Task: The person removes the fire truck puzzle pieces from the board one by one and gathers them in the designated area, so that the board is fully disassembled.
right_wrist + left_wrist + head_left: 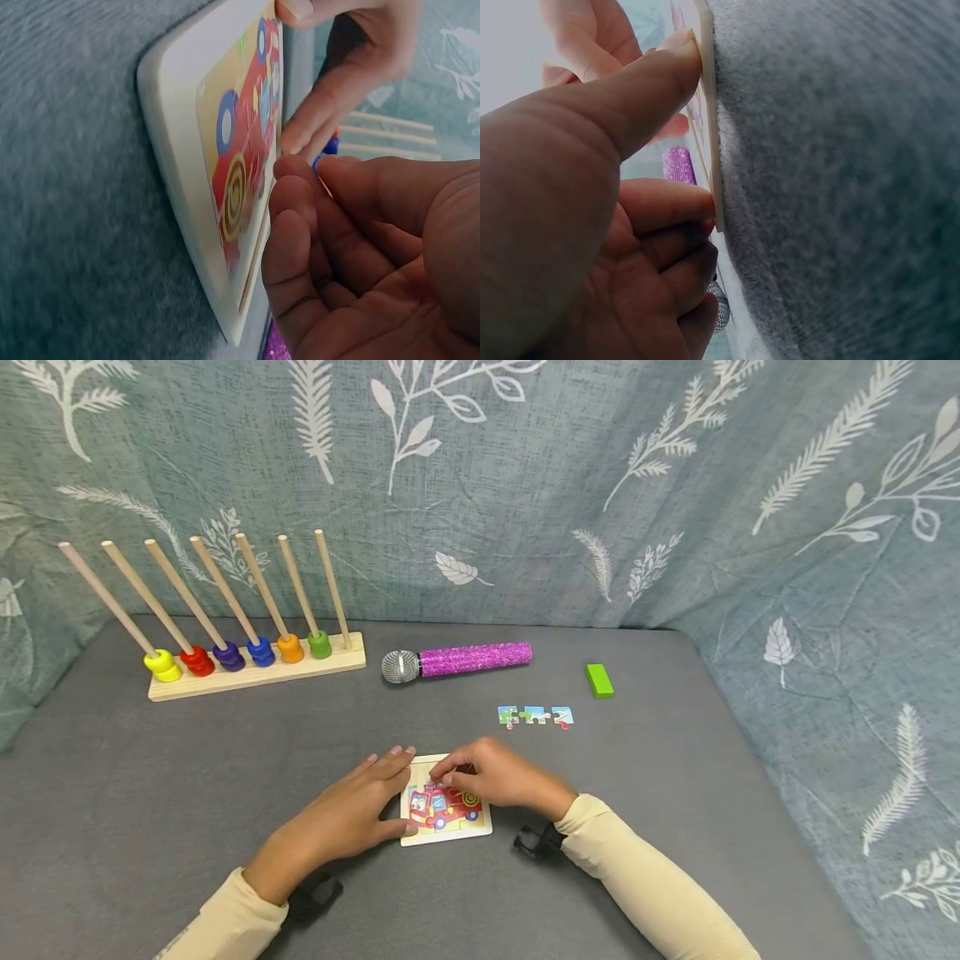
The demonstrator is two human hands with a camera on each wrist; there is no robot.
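Observation:
A wooden puzzle board (446,838) with a red cartoon truck lies on the table. My left hand (352,814) rests at its left side, thumb on the near left corner and fairly straight fingers by the far left corner. In the left wrist view the thumb (656,82) presses the board's rim. Over the board's upper part, my right hand (491,774) pinches a small puzzle piece (324,185), seen nearly edge-on in the right wrist view and mostly hidden by the fingers. Bare wood shows along the board's far strip.
Several loose blue-toned puzzle pieces (535,716) lie beyond the right hand. Behind are a purple glitter microphone (474,659), a green block (599,680) and a wooden peg stand (258,682) with coloured rings. A leaf-patterned cloth (525,510) hangs at the back.

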